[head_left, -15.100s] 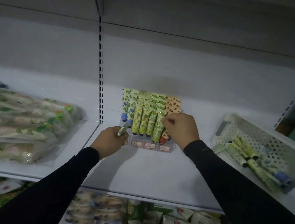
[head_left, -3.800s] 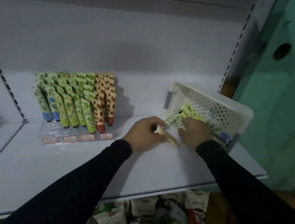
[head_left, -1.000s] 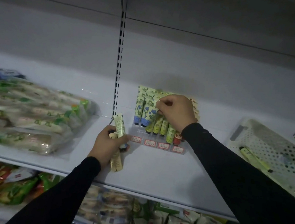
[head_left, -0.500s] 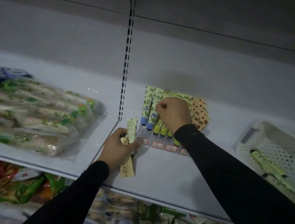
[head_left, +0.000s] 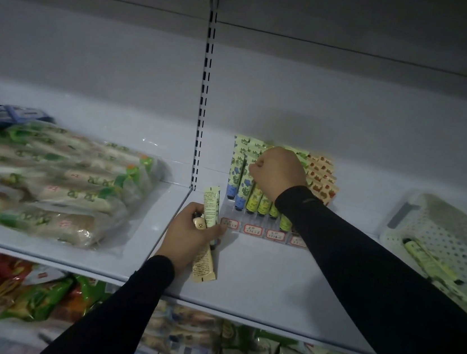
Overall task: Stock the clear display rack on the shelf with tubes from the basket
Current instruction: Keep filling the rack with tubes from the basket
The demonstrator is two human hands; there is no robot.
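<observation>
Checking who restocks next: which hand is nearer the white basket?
Right. The right hand is at the rack, nearer the white basket; the left hand sits farther left.

rack (head_left: pixel 252 229) left of basket (head_left: pixel 437 228), on shelf (head_left: pixel 266 281)

Dim, grainy picture; corners darkened, edges bent.

Both arms wear long black sleeves, close-fitting and plain, ending at the wrists. The left hand (head_left: pixel 190 232) and right hand (head_left: pixel 278 173) are bare, without gloves, rings or watch showing.
</observation>
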